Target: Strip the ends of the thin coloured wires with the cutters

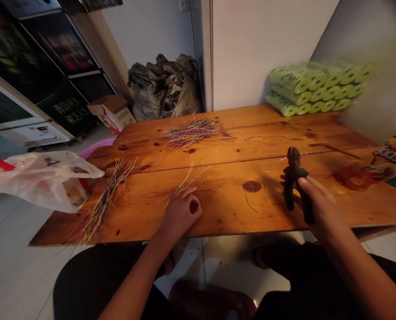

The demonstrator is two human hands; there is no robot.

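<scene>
My right hand (pixel 313 198) is wrapped round dark pliers (pixel 295 178), held above the wooden table (pixel 224 191) with the jaws pointing away from me. My left hand (pixel 183 209) rests near the front edge, thumb and forefinger curled into a ring; a few thin pale wires (pixel 186 178) lie just beyond its fingers, and whether it pinches anything is too small to tell. A bundle of coloured wires (pixel 107 200) lies at the left, and another pile (pixel 194 132) near the back edge. One short dark wire (pixel 251 204) lies between my hands.
A twisted strand (pixel 268 137) runs right from the back pile. White plastic bag (pixel 44 178) at the left edge; green rolls (pixel 314 89) at the back right; orange-labelled package (pixel 378 164) and a thin dark rod (pixel 338 150) at the right. Sacks (pixel 164 89) stand behind the table.
</scene>
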